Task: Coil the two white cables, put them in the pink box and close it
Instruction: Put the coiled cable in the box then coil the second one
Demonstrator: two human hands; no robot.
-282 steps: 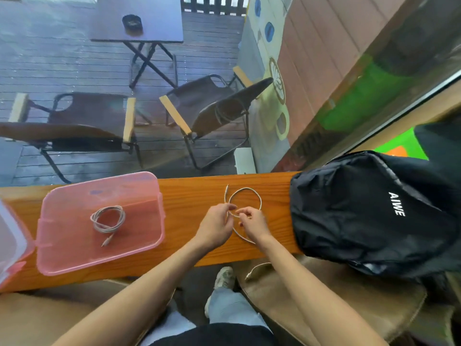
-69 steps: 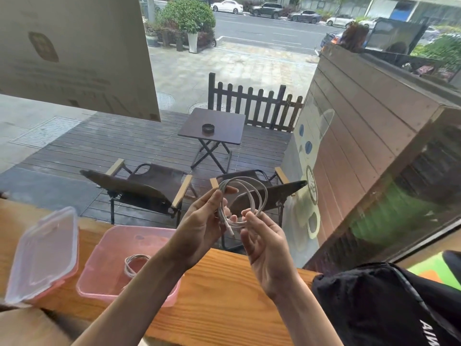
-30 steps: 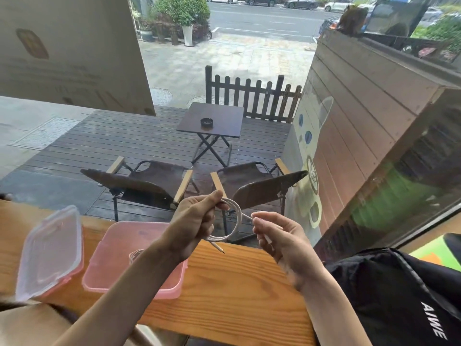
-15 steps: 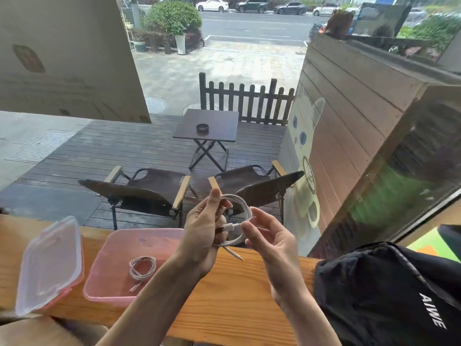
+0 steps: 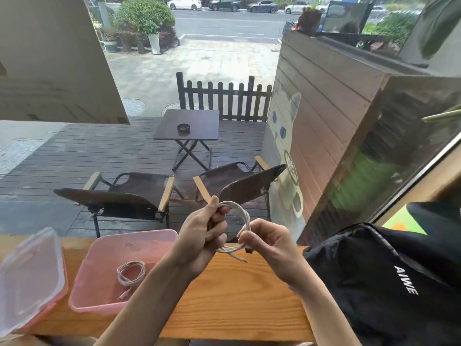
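Note:
Both hands hold a small coil of white cable (image 5: 243,216) in the air above the wooden counter (image 5: 224,295). My left hand (image 5: 202,236) grips the coil's left side. My right hand (image 5: 269,243) pinches the right side near a plug, and a loose cable end sticks out below. The open pink box (image 5: 94,275) stands on the counter to the left, and a second coiled white cable (image 5: 131,273) lies inside it. The box's clear lid (image 5: 27,278) rests tilted at the far left.
A black backpack (image 5: 389,283) fills the counter's right end, close to my right forearm. Behind the counter is a window onto a deck with two folding chairs (image 5: 139,193) and a small table (image 5: 187,126).
The coil has got tighter and smaller in my hands. My right hand has closed on its right side by the plug. The view has shifted slightly.

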